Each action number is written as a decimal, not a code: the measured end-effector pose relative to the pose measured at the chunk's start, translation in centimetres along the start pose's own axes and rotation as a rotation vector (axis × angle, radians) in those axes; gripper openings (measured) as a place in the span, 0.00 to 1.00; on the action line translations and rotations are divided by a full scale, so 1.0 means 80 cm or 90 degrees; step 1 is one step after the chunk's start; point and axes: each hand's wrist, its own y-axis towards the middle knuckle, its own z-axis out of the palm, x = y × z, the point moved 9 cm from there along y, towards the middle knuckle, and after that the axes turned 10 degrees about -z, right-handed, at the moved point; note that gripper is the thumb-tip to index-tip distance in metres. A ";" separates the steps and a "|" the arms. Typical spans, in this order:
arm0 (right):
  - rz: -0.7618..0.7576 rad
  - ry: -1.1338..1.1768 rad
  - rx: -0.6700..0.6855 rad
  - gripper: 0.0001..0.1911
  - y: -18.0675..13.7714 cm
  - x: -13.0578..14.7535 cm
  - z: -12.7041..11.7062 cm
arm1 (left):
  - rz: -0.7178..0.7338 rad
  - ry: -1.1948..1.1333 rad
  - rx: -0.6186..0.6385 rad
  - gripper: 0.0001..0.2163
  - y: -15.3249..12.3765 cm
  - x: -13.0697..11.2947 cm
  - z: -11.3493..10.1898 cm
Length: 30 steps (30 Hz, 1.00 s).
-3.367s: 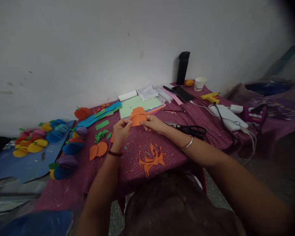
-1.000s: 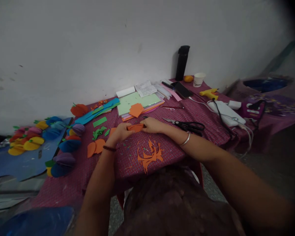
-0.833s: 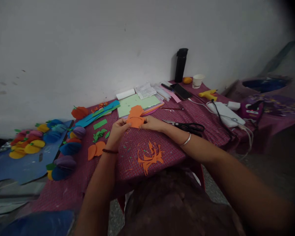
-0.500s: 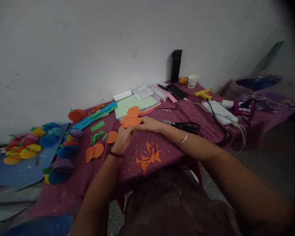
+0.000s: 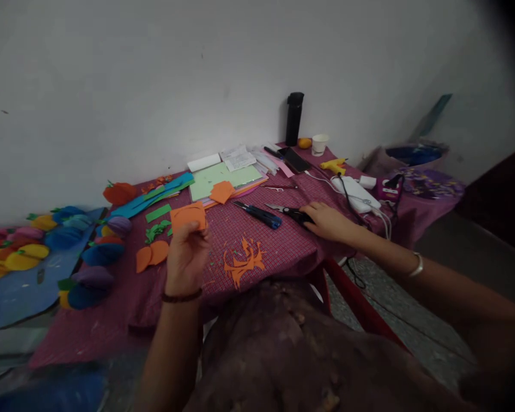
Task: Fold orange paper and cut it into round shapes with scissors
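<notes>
My left hand (image 5: 186,256) is raised over the table, its fingers pinched on a folded orange paper square (image 5: 188,217). My right hand (image 5: 327,220) lies far to the right, closed over the handles of the black scissors (image 5: 288,212), whose blades point left. A blue-handled cutter (image 5: 257,214) lies just left of the scissors. Orange paper scraps (image 5: 242,262) are strewn on the checked maroon cloth (image 5: 278,246) in front of me. Orange cut ovals (image 5: 151,255) lie left of my left hand.
A stack of coloured sheets (image 5: 223,181) with an orange piece on top lies at the back. Paper fruit shapes (image 5: 47,240) crowd the left. A black flask (image 5: 293,119), paper cup (image 5: 319,144), phone (image 5: 295,159), yellow glue gun (image 5: 333,166) and white charger with cables (image 5: 355,194) fill the right.
Both hands held the orange paper together before. Now the right hand has let go and moved right onto the scissors, while the left hand keeps the paper and has shifted left. My view swung right.
</notes>
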 end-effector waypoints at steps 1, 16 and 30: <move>0.011 -0.016 0.009 0.19 -0.007 -0.007 0.008 | -0.004 -0.010 0.003 0.07 -0.006 0.005 -0.001; 0.006 0.642 -0.215 0.37 0.006 0.076 -0.032 | 0.099 -0.009 -0.030 0.05 -0.060 0.005 0.037; -0.274 1.080 -0.131 0.42 0.056 0.261 -0.025 | 0.275 -0.039 -0.028 0.04 -0.062 -0.045 0.066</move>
